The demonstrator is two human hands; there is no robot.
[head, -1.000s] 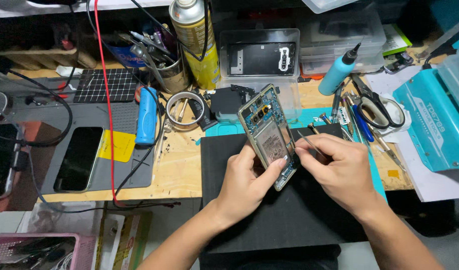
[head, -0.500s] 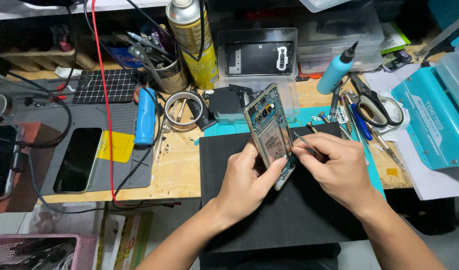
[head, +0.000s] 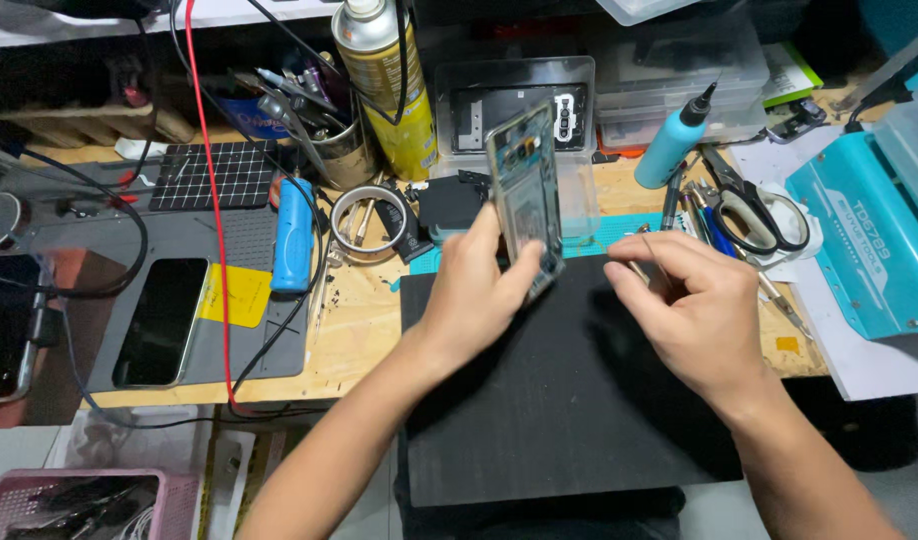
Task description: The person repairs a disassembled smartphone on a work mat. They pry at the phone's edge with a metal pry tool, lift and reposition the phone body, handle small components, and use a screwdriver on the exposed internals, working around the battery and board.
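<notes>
Cluttered with repair gear, the wooden bench (head: pixel 369 330) runs under the whole view. At its left edge a dark phone (head: pixel 161 320) lies face up on a grey work mat (head: pixel 249 350), with a yellow card (head: pixel 234 295) and a blue cylindrical tool (head: pixel 292 235) just beside it; a red wire (head: pixel 217 250) crosses the mat toward the front edge. Behind, near the back edge, stand a tin of hand tools (head: pixel 329 145) and a yellow spray can (head: pixel 384 80), with a roll of tape (head: pixel 364 222) in front of them.

A black mat (head: pixel 549 410) covers the middle of the bench and overhangs its front edge; its surface is the one open patch for moving. Over its back edge the left hand (head: pixel 474 295) has its grip closed on an opened phone body (head: pixel 527 195), held upright and tilted, clear of the mat. Just right of it the right hand (head: pixel 694 315) pinches a thin metal tool (head: pixel 639 262), close to the phone but apart from it.

Toward the right edge lie a blue glue bottle (head: pixel 676 140), scissors (head: pixel 749 215) and a teal machine (head: pixel 864 240).
</notes>
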